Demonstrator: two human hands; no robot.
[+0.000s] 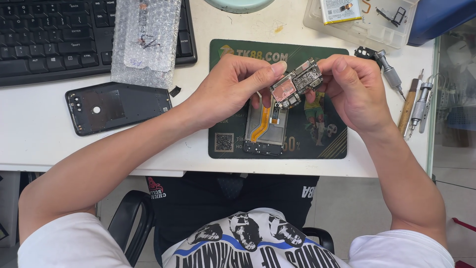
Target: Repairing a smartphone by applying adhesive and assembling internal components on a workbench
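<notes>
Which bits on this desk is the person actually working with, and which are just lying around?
In use:
- left hand and right hand, both gripping the phone circuit board
- opened phone frame on the green mat, under the hands

Lying about:
- black phone back cover
- bubble wrap
- keyboard
- screwdrivers
- clear parts tray

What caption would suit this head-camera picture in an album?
Both hands, left hand and right hand, hold a phone circuit board above an opened phone frame on a green mat.
</notes>
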